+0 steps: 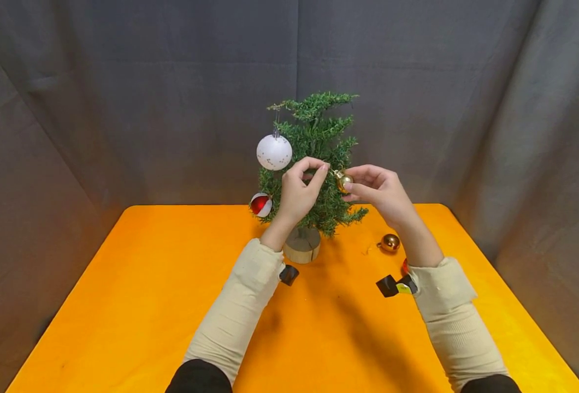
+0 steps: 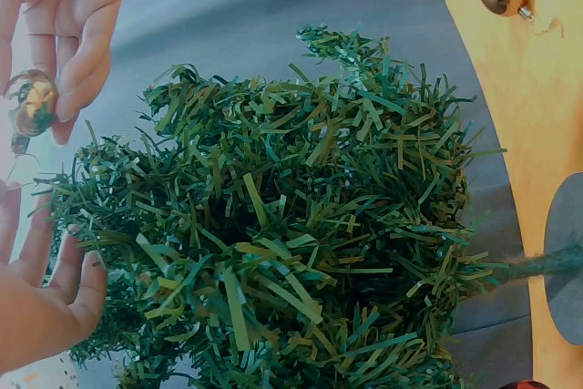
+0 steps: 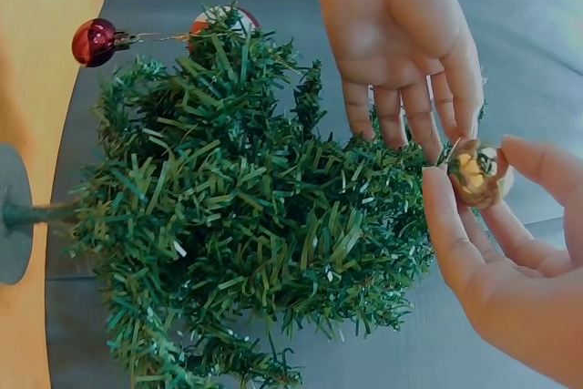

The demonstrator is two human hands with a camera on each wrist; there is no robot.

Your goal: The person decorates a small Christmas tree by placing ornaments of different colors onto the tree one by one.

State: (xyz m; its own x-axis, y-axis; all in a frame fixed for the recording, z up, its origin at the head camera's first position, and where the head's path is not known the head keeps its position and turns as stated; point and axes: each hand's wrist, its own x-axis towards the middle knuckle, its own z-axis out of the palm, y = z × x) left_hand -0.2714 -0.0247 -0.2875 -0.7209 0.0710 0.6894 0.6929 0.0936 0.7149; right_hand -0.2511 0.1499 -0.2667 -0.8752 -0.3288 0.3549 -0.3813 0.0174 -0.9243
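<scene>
A small shiny gold bauble [image 1: 344, 183] is held between the thumb and fingers of my right hand [image 1: 385, 194], to the right of a small green artificial Christmas tree [image 1: 321, 131]. Thumb and forefinger of my left hand [image 1: 300, 188] pinch the bauble's thin string [image 2: 20, 167] close in front of the branches. In the right wrist view the gold bauble [image 3: 478, 173] sits at the fingertips, with the left hand [image 3: 401, 34] above it. A white speckled ball [image 1: 274, 152] hangs from an upper left branch, and a red and white ball [image 1: 261, 204] hangs lower left.
The tree stands on a round wooden base [image 1: 302, 245] on the orange table [image 1: 181, 284]. A copper bauble [image 1: 390, 243] lies to the right, near a red object [image 1: 405, 266] partly hidden by the right wrist. A red bauble [image 3: 94, 42] with a string shows beside the tree.
</scene>
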